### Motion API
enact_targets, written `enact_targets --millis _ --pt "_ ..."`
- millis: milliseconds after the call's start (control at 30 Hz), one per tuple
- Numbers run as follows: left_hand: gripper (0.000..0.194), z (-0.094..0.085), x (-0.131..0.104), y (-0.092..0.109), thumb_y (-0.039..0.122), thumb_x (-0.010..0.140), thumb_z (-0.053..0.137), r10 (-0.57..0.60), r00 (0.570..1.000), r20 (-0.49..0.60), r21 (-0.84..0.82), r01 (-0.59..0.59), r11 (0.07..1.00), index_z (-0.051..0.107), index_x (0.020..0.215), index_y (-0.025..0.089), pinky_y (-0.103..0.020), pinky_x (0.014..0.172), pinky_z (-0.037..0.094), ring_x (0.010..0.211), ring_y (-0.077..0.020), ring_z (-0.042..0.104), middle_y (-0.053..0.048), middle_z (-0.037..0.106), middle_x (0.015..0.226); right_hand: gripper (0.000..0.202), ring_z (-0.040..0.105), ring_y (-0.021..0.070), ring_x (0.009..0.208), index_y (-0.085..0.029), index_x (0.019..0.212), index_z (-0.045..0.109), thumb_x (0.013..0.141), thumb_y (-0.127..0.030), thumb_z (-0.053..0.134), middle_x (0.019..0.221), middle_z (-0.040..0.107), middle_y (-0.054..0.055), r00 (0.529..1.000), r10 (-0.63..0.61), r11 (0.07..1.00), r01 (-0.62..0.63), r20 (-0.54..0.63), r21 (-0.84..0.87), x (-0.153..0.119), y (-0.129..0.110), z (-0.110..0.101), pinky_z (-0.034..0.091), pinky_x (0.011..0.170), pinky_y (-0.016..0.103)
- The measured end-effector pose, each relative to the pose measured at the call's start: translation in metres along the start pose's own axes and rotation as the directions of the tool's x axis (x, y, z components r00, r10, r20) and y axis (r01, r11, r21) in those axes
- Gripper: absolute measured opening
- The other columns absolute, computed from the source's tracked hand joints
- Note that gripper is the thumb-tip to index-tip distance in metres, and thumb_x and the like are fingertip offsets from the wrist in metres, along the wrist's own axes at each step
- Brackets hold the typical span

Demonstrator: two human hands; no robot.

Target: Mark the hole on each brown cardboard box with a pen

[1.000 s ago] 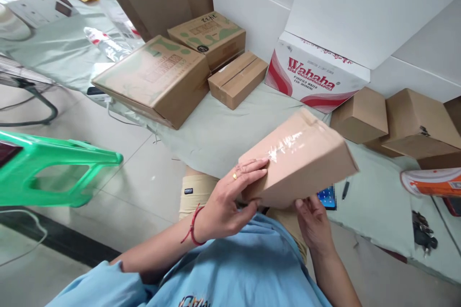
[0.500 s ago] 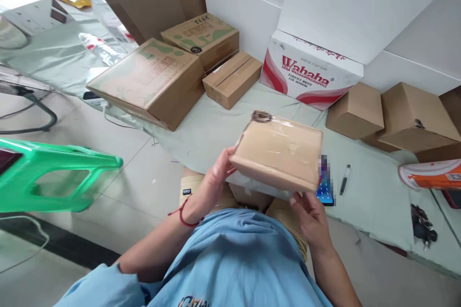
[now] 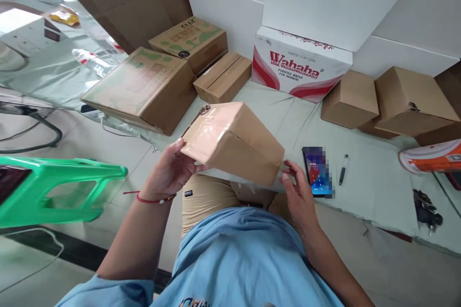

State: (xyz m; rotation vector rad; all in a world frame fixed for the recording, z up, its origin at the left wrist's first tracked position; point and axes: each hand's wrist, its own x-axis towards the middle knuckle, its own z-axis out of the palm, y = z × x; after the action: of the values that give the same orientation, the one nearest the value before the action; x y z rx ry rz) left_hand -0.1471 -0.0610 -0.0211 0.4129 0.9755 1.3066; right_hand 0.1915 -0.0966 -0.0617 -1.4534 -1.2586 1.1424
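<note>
A small brown cardboard carton point(image 3: 248, 148), with shiny clear tape on one end and a dark torn patch at that end's corner, is held tilted above my lap. Its left, taped end is gripped by my left hand point(image 3: 175, 168), thumb on top and fingers beneath. Beside the carton's right edge is my right hand point(image 3: 298, 192), fingers curved and apart; whether the fingertips touch the cardboard I cannot tell. A lit phone point(image 3: 314, 170) lies on the cloth just past that hand, with a pen point(image 3: 344, 170) to its right.
Several brown cartons point(image 3: 144, 86) stand at the back left of the cloth-covered table point(image 3: 378, 201). Behind are a white and red Wahaba carton point(image 3: 298, 67) and brown boxes point(image 3: 351, 98). Keys point(image 3: 427, 211) and an orange-white canister point(image 3: 432, 156) lie right. A green stool point(image 3: 108, 171) stands left.
The carton has moved left and turned, so a long side now faces me. My left hand went left with it. My right hand's fingers have come out from under its lower edge.
</note>
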Motion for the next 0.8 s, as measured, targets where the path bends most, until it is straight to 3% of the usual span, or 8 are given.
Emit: enact_targets --millis 100,167,233,367,467,633,733,800 --pt "0.023 -0.013 0.008 -0.009 0.035 0.092 0.079 -0.018 0.995 -0.102 -0.050 0.013 0.999 0.077 0.111 0.021 -0.046 0.086 0.073 0.080 -0.0232 0.081 -0.005 0.085 0.098 0.069 0.062 0.0186 0.079 -0.022 0.143 0.070 0.096 -0.073 0.070 0.107 0.075 0.009 0.968 0.199 0.961 -0.223 0.150 0.163 0.006 0.012 0.006 0.056 0.064 0.031" --pt "0.026 -0.018 0.012 -0.019 0.036 0.091 0.080 -0.055 0.988 -0.144 -0.076 0.045 0.996 0.075 0.110 0.019 -0.052 0.087 0.072 0.086 -0.0279 0.083 -0.008 0.084 0.099 0.067 0.053 0.0150 0.066 -0.021 0.141 0.073 0.097 -0.072 0.069 0.079 0.064 0.000 0.943 0.165 0.935 -0.243 0.289 0.259 0.005 0.013 0.009 0.048 0.057 0.028" --pt "0.028 -0.020 0.016 -0.032 0.041 0.093 0.078 -0.112 0.976 -0.187 -0.118 0.091 0.989 0.073 0.107 0.017 -0.054 0.085 0.072 0.092 -0.0323 0.084 -0.011 0.084 0.098 0.058 0.054 0.0147 0.067 -0.024 0.141 0.074 0.100 -0.065 0.070 0.074 0.058 -0.002 0.945 0.062 0.945 -0.159 0.320 0.285 0.003 0.009 0.009 0.050 0.061 0.027" --pt "0.029 -0.016 0.024 -0.052 0.043 0.104 0.064 -0.221 0.945 -0.242 -0.214 0.170 0.962 0.071 0.101 0.015 -0.046 0.079 0.072 0.081 -0.0292 0.084 -0.013 0.082 0.085 0.048 0.067 0.0165 0.092 -0.032 0.150 0.070 0.106 -0.050 0.068 0.125 0.072 0.008 0.940 -0.134 0.987 0.097 0.315 0.130 0.001 -0.009 0.004 0.061 0.084 0.032" --pt "0.025 -0.012 0.029 -0.057 0.038 0.106 0.060 -0.267 0.940 -0.214 -0.280 0.203 0.938 0.071 0.102 0.016 -0.035 0.068 0.071 0.072 -0.0253 0.082 -0.012 0.082 0.083 0.046 0.071 0.0153 0.090 -0.033 0.152 0.069 0.107 -0.042 0.067 0.162 0.058 0.013 0.903 -0.220 0.968 0.248 0.370 -0.029 -0.001 -0.023 0.000 0.064 0.091 0.036" --pt "0.031 -0.014 0.034 -0.056 0.043 0.107 0.059 -0.301 0.939 -0.163 -0.310 0.241 0.920 0.072 0.110 0.016 -0.030 0.059 0.069 0.071 -0.0241 0.082 -0.012 0.083 0.086 0.044 0.057 0.0040 0.058 -0.034 0.154 0.064 0.110 -0.029 0.061 0.179 0.039 0.018 0.830 -0.333 0.903 0.418 0.447 -0.102 -0.013 -0.038 0.002 0.061 0.064 0.029" --pt "0.036 -0.017 0.034 -0.054 0.049 0.106 0.063 -0.325 0.935 -0.140 -0.311 0.271 0.911 0.073 0.110 0.015 -0.028 0.055 0.067 0.069 -0.0243 0.082 -0.012 0.083 0.085 0.047 0.049 0.0024 0.053 -0.036 0.155 0.060 0.110 -0.026 0.061 0.179 0.039 0.017 0.789 -0.401 0.867 0.491 0.466 -0.085 -0.021 -0.042 0.006 0.056 0.058 0.028" --pt "0.036 -0.020 0.032 -0.052 0.049 0.107 0.060 -0.325 0.937 -0.131 -0.315 0.271 0.910 0.073 0.107 0.015 -0.026 0.055 0.066 0.070 -0.0239 0.082 -0.012 0.083 0.086 0.049 0.045 0.0025 0.052 -0.037 0.158 0.056 0.110 -0.029 0.062 0.177 0.043 0.017 0.797 -0.403 0.878 0.475 0.450 -0.055 -0.024 -0.042 0.007 0.055 0.056 0.028"
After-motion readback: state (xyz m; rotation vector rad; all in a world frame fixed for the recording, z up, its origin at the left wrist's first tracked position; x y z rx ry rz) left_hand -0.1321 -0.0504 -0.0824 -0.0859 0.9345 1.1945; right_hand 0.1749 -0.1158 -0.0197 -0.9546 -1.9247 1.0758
